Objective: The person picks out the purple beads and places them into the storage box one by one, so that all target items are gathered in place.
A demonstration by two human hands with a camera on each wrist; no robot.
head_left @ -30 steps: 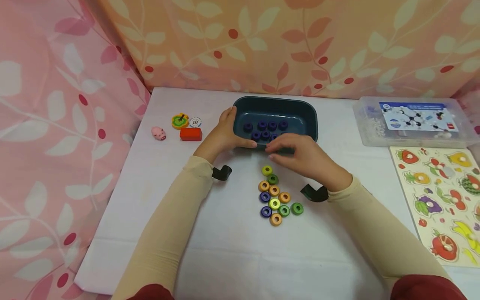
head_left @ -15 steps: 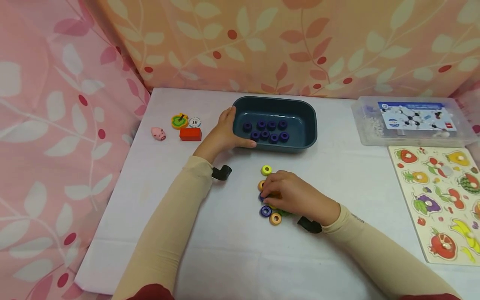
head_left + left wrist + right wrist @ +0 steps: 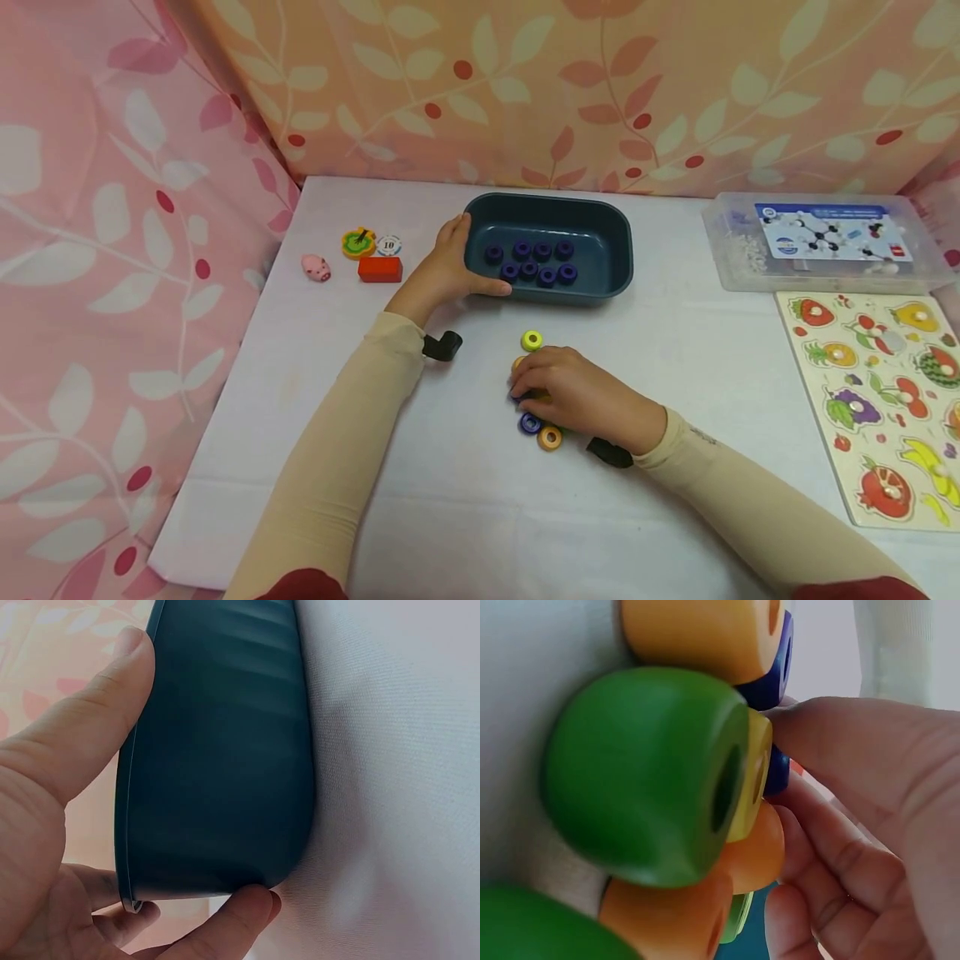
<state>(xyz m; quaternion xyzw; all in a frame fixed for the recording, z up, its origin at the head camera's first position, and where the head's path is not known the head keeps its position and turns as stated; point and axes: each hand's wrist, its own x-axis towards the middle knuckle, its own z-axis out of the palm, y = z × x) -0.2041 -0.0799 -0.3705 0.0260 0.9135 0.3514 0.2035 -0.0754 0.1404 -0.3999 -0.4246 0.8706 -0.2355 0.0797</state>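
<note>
In the head view my left hand [image 3: 442, 271] grips the left end of a dark teal tray [image 3: 577, 297], thumb along its near side. The left wrist view shows the fingers against the tray's end wall [image 3: 217, 765]. Several purple beads [image 3: 528, 270] lie inside. My right hand [image 3: 581, 396] is over the loose beads in front of the tray, and its thumb and finger pinch a purple bead [image 3: 778, 771]. Around it are a yellow bead [image 3: 532, 339], an orange bead [image 3: 550, 438], another purple bead [image 3: 530, 423] and a green bead [image 3: 645, 772]; the hand partly hides the group.
On the left lie a pink toy pig [image 3: 317, 267], a red block [image 3: 380, 269], a tree-shaped piece [image 3: 358, 242] and a white "10" chip [image 3: 389, 245]. A clear plastic case [image 3: 825, 242] and a fruit puzzle board [image 3: 873, 408] are at the right.
My right hand has come from the tray's near rim down to the loose beads and now pinches a purple bead among them. The left hand stays at the tray.
</note>
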